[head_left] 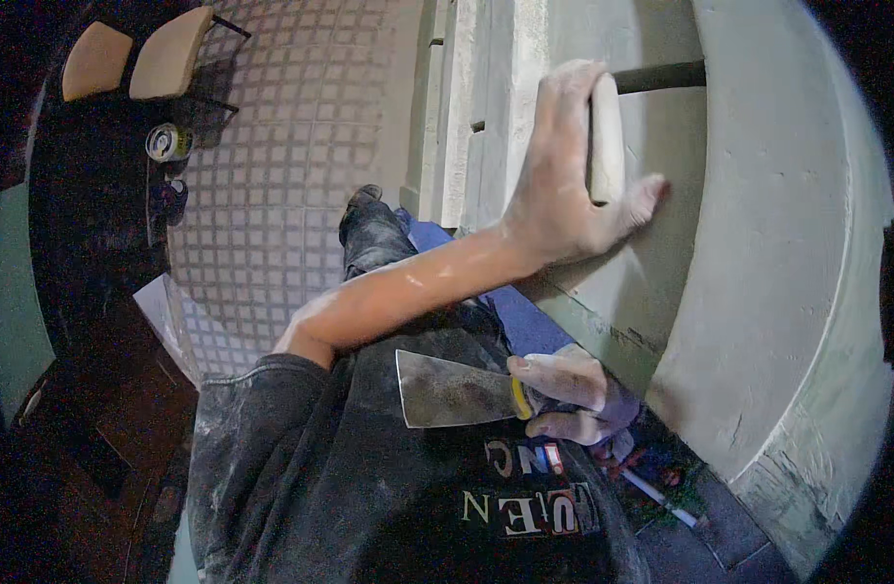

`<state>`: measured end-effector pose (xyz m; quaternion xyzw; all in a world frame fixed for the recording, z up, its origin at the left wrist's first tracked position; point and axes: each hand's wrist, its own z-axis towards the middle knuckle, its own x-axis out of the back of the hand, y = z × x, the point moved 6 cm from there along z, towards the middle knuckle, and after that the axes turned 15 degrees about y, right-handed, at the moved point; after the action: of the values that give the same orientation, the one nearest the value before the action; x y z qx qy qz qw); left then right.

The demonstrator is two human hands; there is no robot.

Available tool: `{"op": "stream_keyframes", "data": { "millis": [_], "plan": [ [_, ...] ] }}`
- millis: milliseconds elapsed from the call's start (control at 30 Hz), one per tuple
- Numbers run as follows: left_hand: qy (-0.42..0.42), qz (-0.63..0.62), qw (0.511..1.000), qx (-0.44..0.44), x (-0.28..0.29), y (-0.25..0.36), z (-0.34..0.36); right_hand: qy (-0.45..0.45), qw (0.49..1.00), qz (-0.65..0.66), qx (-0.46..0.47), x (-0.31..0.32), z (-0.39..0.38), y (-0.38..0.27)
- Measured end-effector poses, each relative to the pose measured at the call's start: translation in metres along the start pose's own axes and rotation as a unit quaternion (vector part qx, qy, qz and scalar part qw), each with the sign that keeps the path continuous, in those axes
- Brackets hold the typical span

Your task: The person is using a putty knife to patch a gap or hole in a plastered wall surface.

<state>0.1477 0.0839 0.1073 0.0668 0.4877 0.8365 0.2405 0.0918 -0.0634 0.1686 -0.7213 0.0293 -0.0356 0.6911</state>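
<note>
Two dusty hands work here: the left hand [564, 165] is closed on a pale, rounded sanding block [606, 136] against the grey plastered wall [759, 243]; the right hand [569, 389] grips one broad steel putty knife [452, 389] at waist level (blade toward the dark sweatshirt [369, 487]). Uneven pressure could gouge the plaster.

The wall [778, 243] is pale grey-white plaster, faintly greenish along its lower band. The left hand [564, 175], dusted white, grips a cream-coloured handle [606, 136] with a dark shaft. The right hand [569, 389] is just as chalky and holds a putty knife [447, 391] with a dull grey steel blade and a yellow ring at its neck. The sweatshirt [369, 487] is black, smeared with pale dust. The far floor [281, 146] shows a small brown-and-cream grid of tiles.
</note>
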Motion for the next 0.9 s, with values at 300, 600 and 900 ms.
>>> {"op": "stream_keyframes", "data": {
  "millis": [300, 600, 900],
  "plan": [
    [-0.072, -0.103, 0.992, -0.019, 0.027, 0.033, -0.044, -0.054, 0.998, -0.022, 0.031, 0.001, -0.005, 0.014],
    [-0.041, -0.073, 0.996, -0.035, -0.008, 0.018, -0.007, -0.031, 0.999, 0.018, 0.029, 0.006, -0.008, 0.014],
    [-0.064, -0.091, 0.991, -0.073, -0.020, 0.018, -0.011, -0.017, 0.999, 0.029, -0.003, 0.012, -0.013, 0.015]
  ]
}}
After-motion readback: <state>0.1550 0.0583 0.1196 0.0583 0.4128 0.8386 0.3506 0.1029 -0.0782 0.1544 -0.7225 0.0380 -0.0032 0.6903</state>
